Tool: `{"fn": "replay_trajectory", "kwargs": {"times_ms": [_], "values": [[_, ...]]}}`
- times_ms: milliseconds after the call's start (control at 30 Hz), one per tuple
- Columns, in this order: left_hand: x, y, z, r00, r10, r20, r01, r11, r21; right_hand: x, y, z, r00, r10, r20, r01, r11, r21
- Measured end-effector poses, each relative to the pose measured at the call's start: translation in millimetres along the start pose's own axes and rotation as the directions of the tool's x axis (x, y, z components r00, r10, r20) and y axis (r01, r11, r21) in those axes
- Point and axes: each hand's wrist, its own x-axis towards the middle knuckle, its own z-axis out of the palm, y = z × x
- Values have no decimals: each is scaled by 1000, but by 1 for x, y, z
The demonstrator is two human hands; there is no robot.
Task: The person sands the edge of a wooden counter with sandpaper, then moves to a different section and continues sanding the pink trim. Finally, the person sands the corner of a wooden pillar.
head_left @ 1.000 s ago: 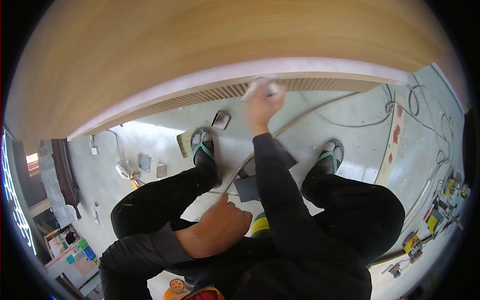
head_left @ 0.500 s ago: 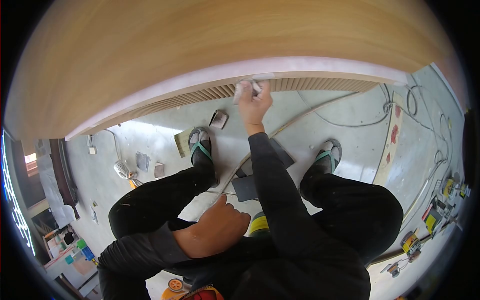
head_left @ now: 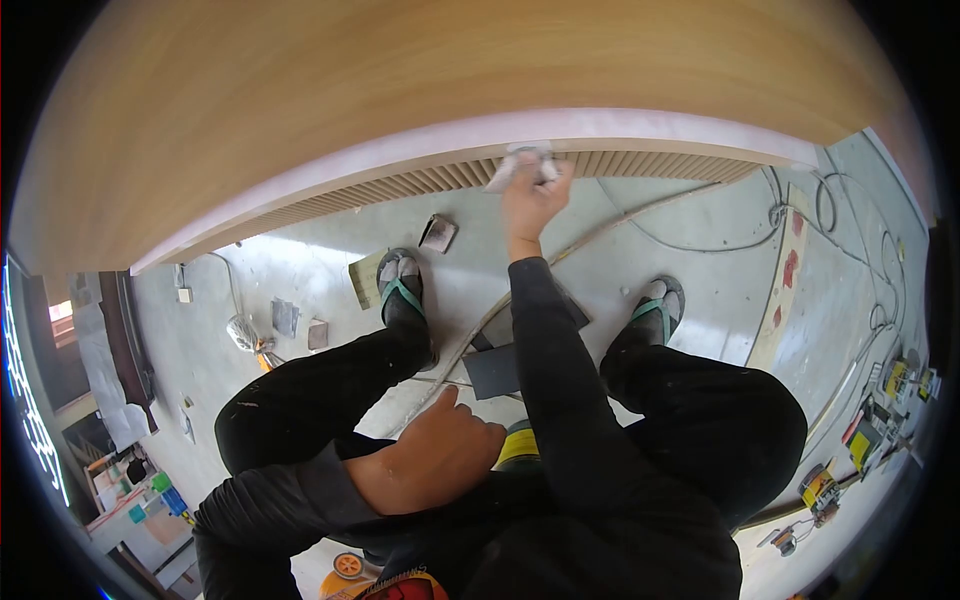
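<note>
My right hand [head_left: 537, 200] reaches forward, fingers closed around a folded, whitish-grey piece of sandpaper [head_left: 497, 180], slightly blurred by motion. The sandpaper presses against the lower edge of a large wooden panel [head_left: 480, 70], at its pale edge strip [head_left: 400, 150]. Just below that strip runs a row of ribbed wooden slats [head_left: 420, 180]. My left hand [head_left: 435, 450] rests near my lap over the left thigh, its fingers curled in, with nothing visible in it; the underside of its fingers is hidden.
Dark sheets [head_left: 492, 370], a small sanding block [head_left: 438, 233] and a tan sheet [head_left: 367, 280] lie on the concrete floor. Cables [head_left: 775, 215] loop on the right, near a long board [head_left: 780, 270]. Several cans [head_left: 820, 487] stand at far right.
My right hand has slid a little to the right along the panel's edge, with the sandpaper in it. My left hand has stayed almost in place.
</note>
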Motion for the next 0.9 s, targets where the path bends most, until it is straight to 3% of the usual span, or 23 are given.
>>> {"fn": "replay_trajectory", "kwargs": {"times_ms": [33, 67, 267, 300, 333, 367, 433, 467, 500, 567, 600, 667, 700, 767, 800, 867, 900], "values": [[0, -1, 1, 1000, 3, -1, -3, 1000, 4, 0, 3, 0, 990, -94, 105, 111, 980, -168], [0, -2, 4, 1000, -8, 0, 8, 1000, 29, 3, 5, -3, 990, -97, 102, 113, 979, -167], [1, 2, -1, 1000, -7, 21, 7, 1000, 3, 6, -20, 2, 995, 44, -92, -38, 997, 60], [1, 2, -1, 1000, -1, 23, 1, 1000, -1, 3, -16, 3, 980, -144, 140, 164, 976, -143], [1, 2, -1, 1000, 1, 24, -1, 1000, 2, 1, -13, 2, 881, -265, 391, 390, 875, -286], [1, 2, -2, 1000, -8, 26, 8, 1000, 21, 3, -8, 2, 882, -266, 388, 390, 875, -286], [0, 2, -1, 999, -26, 32, 25, 999, 34, 8, -22, 8, 998, -52, 24, 51, 998, 23], [-1, 2, -1, 999, -20, 28, 20, 1000, 25, 7, -28, 9, 985, 113, -127, -84, 973, 215], [1, 1, -1, 1000, -14, 14, 13, 1000, 20, 6, -22, 8, 986, 111, -123, -83, 973, 216], [0, 0, 1, 1000, -16, 27, 15, 999, 31, 3, -8, 3, 998, -66, -14, 64, 989, -131], [0, 0, 1, 999, -20, 45, 18, 999, 41, 5, -5, 1, 997, -70, -15, 67, 989, -132], [0, 2, 0, 999, -11, 39, 9, 998, 58, 8, 1, -8, 958, -182, 220, 223, 958, -180], [0, 2, 0, 1000, -11, 29, 8, 997, 74, 9, -5, -7, 959, -180, 218, 221, 959, -179], [0, 3, 0, 1000, -5, -2, 5, 999, 54, 12, -27, 1, 988, 115, -99, -99, 984, 151], [1, 4, 0, 999, 9, -35, -7, 999, 38, 9, -20, 0, 989, 114, -92, -100, 984, 150], [1, 1, 2, 1000, -8, -13, 8, 999, 42, 2, 1, -4, 988, -148, 49, 155, 963, -220], [1, 0, 2, 1000, -22, 17, 21, 999, 49, 2, -1, -3, 988, -151, 43, 156, 963, -220]]}}
